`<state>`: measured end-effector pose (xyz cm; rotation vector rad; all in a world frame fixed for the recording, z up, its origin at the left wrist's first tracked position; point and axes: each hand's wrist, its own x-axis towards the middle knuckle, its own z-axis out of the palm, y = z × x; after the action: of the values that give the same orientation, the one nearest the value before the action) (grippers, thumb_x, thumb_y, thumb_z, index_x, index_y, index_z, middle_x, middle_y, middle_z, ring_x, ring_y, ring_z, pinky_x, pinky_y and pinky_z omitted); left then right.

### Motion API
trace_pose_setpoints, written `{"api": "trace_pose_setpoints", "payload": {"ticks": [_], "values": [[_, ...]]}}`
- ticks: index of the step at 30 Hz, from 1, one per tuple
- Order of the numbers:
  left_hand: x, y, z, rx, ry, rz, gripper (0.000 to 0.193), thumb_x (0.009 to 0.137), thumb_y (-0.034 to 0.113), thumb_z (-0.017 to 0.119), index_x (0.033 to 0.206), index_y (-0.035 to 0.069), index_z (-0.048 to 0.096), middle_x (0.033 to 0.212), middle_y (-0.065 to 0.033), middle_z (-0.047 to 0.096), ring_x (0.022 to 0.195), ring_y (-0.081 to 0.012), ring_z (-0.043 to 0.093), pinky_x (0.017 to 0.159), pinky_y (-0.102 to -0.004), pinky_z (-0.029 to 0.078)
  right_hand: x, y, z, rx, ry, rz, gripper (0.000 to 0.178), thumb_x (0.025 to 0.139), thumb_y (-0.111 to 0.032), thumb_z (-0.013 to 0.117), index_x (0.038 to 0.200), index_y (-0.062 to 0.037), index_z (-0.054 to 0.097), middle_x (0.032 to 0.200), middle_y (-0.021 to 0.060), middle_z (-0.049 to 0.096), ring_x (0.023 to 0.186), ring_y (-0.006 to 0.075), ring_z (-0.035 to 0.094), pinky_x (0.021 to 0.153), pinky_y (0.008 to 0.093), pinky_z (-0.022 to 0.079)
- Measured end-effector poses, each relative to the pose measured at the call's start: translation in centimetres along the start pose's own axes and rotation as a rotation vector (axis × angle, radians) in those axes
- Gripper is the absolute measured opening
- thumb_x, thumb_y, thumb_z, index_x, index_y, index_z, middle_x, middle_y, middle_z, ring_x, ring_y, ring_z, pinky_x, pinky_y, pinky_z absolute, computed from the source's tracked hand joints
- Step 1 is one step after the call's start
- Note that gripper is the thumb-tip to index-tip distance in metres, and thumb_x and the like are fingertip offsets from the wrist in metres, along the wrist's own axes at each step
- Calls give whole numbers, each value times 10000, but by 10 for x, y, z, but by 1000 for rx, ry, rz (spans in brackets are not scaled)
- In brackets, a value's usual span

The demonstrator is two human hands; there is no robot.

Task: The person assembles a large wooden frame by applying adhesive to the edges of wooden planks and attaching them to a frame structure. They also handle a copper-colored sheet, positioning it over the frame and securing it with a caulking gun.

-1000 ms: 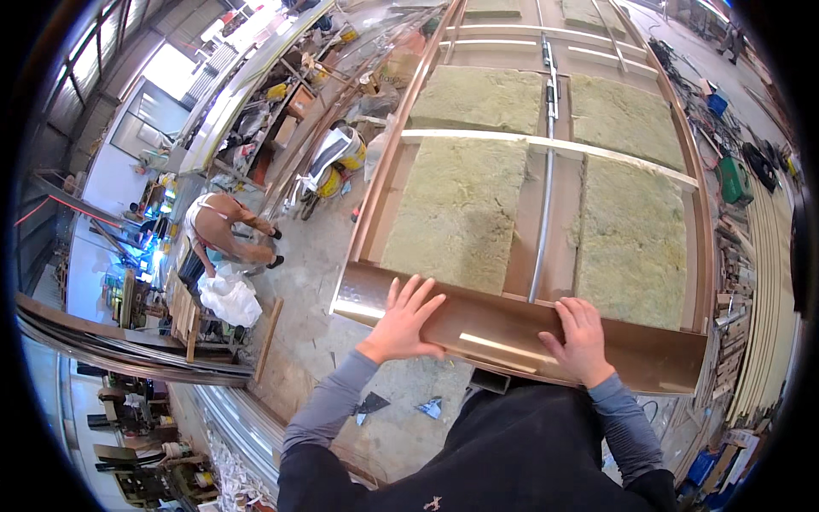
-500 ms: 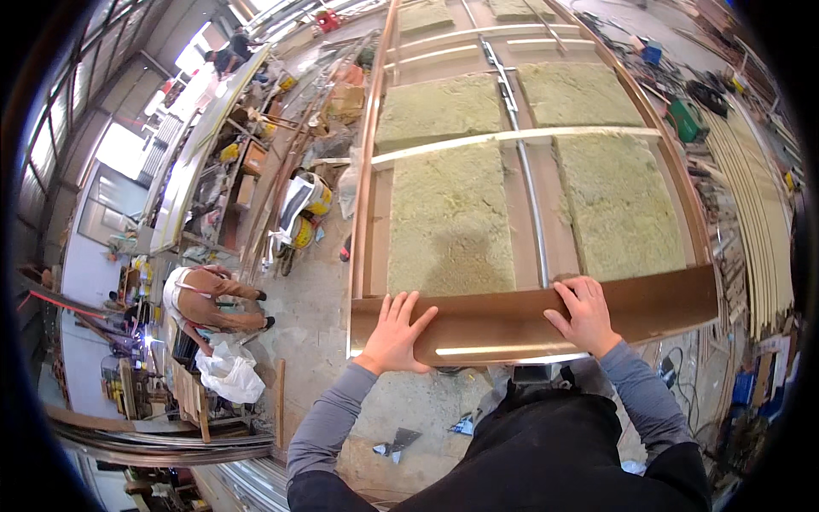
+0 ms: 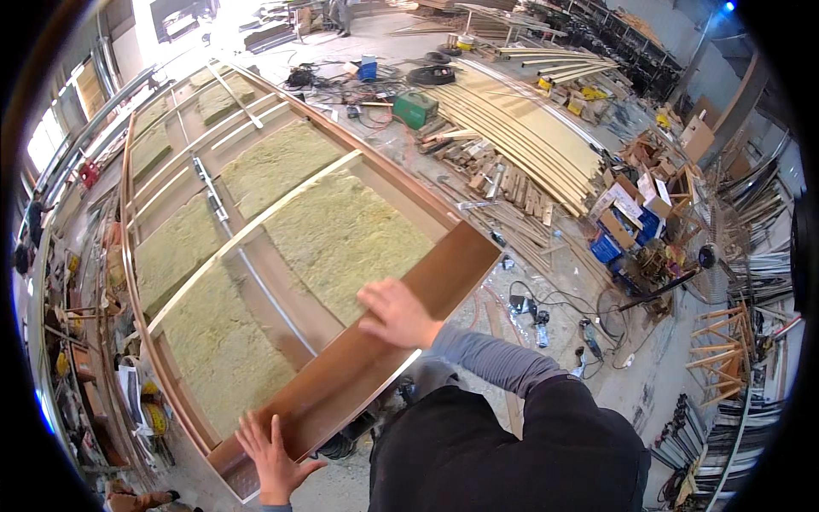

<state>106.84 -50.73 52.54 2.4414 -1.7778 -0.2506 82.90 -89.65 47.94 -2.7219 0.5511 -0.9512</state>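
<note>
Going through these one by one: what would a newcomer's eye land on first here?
Probably the long brown frame filling the left and centre, with its fuzzy yellow-green slabs on either side of a metal rod. Next, the left hand and right hand, spread on the brown strip across its near end. Beyond, at upper right, long pale-yellow strips lie side by side.

Long brown strip [image 3: 341, 384], glossy, lying across frame's [image 3: 409, 185] near end.
</note>
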Motion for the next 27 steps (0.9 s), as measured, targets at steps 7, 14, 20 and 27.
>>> {"api": "trace_pose_setpoints", "payload": {"ticks": [7,14,20,27], "values": [[144,138,20,-176,56,107,1321,568,830,830,1543,23,450,1664,-336,269,1560,-559,180,1260,-690,94,-22,169,-57,-263,90,284,431,923,-318,752,1197,2,661,1235,203,637,1190,402,603,1024,497,498],[226,223,34,-111,-65,50,1343,487,708,930,1549,46,442,1646,-377,245,1541,-591,163,1251,-709,100,-30,193,-70,-195,-29,367,620,984,-363,692,1474,-27,517,1505,263,443,1447,469,402,1217,554,353],[225,213,73,-104,-58,30,1311,360,434,1010,1515,123,473,1602,-345,318,1474,-561,299,1230,-700,221,-50,201,-69,-138,-163,446,756,1030,-417,619,1623,-36,347,1622,286,332,1545,476,275,1274,571,261],[227,256,37,42,-77,2,1235,426,383,1031,1515,100,524,1617,-282,371,1488,-496,344,1259,-596,261,-42,209,-60,-180,-205,379,848,1031,-564,526,1663,-54,282,1693,281,243,1600,443,175,1292,602,153]]}}
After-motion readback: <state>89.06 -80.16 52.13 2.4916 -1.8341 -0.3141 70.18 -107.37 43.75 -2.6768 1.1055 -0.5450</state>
